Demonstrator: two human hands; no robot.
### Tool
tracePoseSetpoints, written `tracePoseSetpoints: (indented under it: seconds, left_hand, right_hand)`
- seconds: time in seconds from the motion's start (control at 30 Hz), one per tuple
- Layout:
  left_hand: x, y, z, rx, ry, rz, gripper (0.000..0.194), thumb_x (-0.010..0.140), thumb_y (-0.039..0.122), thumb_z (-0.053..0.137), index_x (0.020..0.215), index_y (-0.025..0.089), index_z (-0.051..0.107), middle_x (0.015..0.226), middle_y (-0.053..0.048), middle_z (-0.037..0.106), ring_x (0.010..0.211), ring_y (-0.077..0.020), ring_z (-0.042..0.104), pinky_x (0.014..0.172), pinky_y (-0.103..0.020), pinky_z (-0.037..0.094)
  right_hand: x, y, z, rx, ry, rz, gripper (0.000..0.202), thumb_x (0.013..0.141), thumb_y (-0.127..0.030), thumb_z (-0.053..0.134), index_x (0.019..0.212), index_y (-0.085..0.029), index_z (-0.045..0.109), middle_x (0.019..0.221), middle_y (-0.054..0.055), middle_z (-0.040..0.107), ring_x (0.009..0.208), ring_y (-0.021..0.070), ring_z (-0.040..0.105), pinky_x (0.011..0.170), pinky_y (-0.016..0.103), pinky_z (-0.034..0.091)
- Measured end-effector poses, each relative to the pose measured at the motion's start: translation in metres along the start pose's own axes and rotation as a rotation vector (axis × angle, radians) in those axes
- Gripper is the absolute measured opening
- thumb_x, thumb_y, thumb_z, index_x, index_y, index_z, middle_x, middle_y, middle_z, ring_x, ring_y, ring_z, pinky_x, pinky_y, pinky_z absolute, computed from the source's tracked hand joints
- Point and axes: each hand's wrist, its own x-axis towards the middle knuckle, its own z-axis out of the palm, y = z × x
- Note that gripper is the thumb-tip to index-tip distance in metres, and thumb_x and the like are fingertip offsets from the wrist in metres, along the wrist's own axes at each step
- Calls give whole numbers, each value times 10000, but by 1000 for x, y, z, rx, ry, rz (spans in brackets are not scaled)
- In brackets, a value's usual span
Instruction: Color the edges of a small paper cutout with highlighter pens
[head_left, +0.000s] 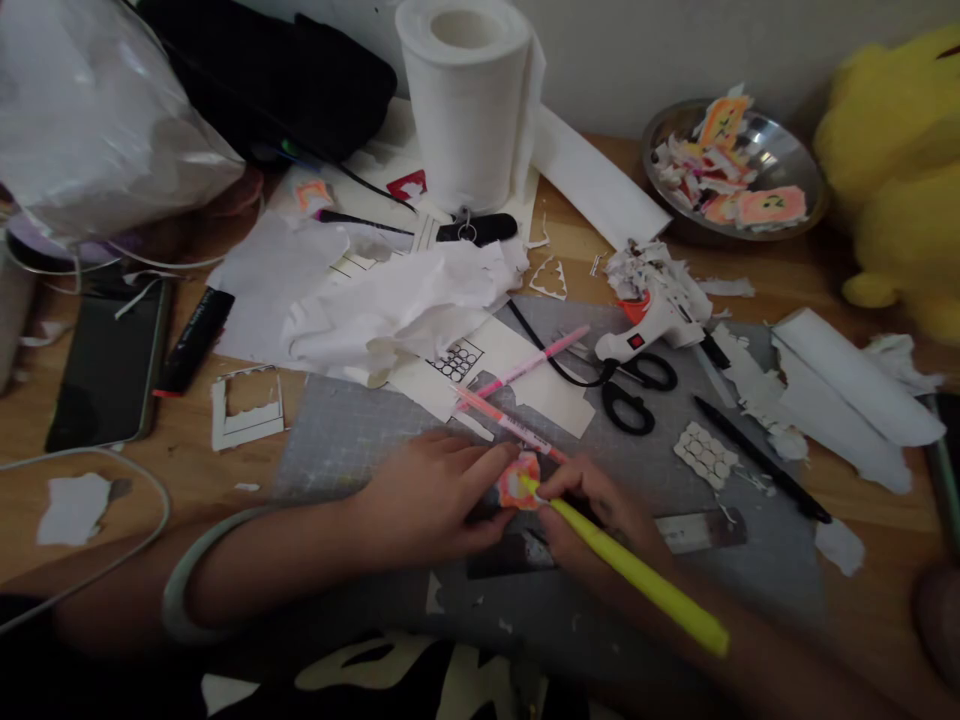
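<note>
A small orange-and-pink paper piece (519, 480) with a pale middle lies between my hands, above the grey cutting mat (330, 420). The thumb and fingers of my left hand (439, 492) grip its left edge. My right hand (600, 515) is closed round a yellow marker (637, 565), whose tip touches the coloured paper. Just beyond my fingers, an orange pen (502, 418) and a pink pen (536, 362) lie crossed on white paper. Part of the paper piece is hidden by my fingertips.
Black scissors (630, 405), a white glue gun (652, 330) and a black pen (757, 455) lie to the right. A metal bowl (806, 215) holds coloured scraps at the back right. A paper roll (465, 110) stands behind crumpled paper (397, 300); a phone (109, 360) lies left.
</note>
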Motion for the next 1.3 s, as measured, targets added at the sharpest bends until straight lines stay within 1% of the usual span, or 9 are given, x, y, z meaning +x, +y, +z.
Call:
tracePoseSetpoints:
  seconds: [0.1,0.23,0.37,0.57,0.67,0.77,1.07,1.2,1.3]
  left_hand:
    - [0,0,-1,-2,-13,3,389,775,395,469,1087,164,456,790,-53,631,703,-210,605,612,-323,463]
    - [0,0,-1,6,-5,12,385,764,394,479,1071,162,470,780,-52,630,697,-208,602,613,-322,465]
    - [0,1,-1,21,22,14,384,764,400,480,1064,162,473,768,-47,633,689,-195,601,607,-301,460]
    - [1,1,-2,32,17,15,380,766,403,479,1061,164,469,774,-49,641,685,-207,607,591,-317,470]
    - [1,0,-2,24,-4,11,384,758,395,493,1067,169,464,788,-51,645,693,-215,610,601,-331,478]
    - [1,0,-3,18,-25,15,393,760,387,491,1084,166,461,788,-54,642,701,-215,609,606,-331,475]
    - [1,1,-1,22,6,34,399,773,395,480,1089,152,459,764,-52,634,690,-209,602,591,-313,456]
    - [1,0,-2,13,-6,33,382,771,381,479,1083,163,453,779,-48,635,690,-210,604,597,-319,464]
    - [1,0,-2,9,-22,29,394,757,376,494,1086,163,457,792,-49,638,700,-216,607,603,-324,468]
  right_hand:
    - [2,3,2,-60,-36,-99,140,704,-160,520,823,-229,496,724,-16,623,656,114,598,608,205,449]
    - [3,-2,-4,-134,-75,-154,86,683,-157,484,742,-220,490,617,-22,590,541,111,554,526,206,430]
    - [4,-4,-8,-148,-108,-111,56,644,-159,469,666,-210,472,557,-34,539,451,94,477,445,200,380]
    - [3,-4,-5,-141,-72,-111,71,629,-153,471,649,-220,460,518,-50,522,440,94,473,429,193,366]
    - [4,-6,-4,-135,-23,-102,83,680,-164,476,738,-223,488,622,-28,593,519,106,544,480,199,410]
    - [5,-5,-5,-145,-56,-162,110,697,-149,484,779,-221,497,687,-19,617,590,110,574,548,205,434]
    - [6,-8,-8,-139,-142,-164,62,639,-151,465,633,-211,451,497,-52,491,436,91,451,435,200,354]
    - [7,-5,-3,-171,-45,-164,72,664,-162,462,701,-215,494,564,-31,591,486,106,546,462,198,406]
    - [7,-2,-1,-169,-46,-219,101,689,-143,471,737,-221,515,642,-20,639,577,111,598,535,198,441]
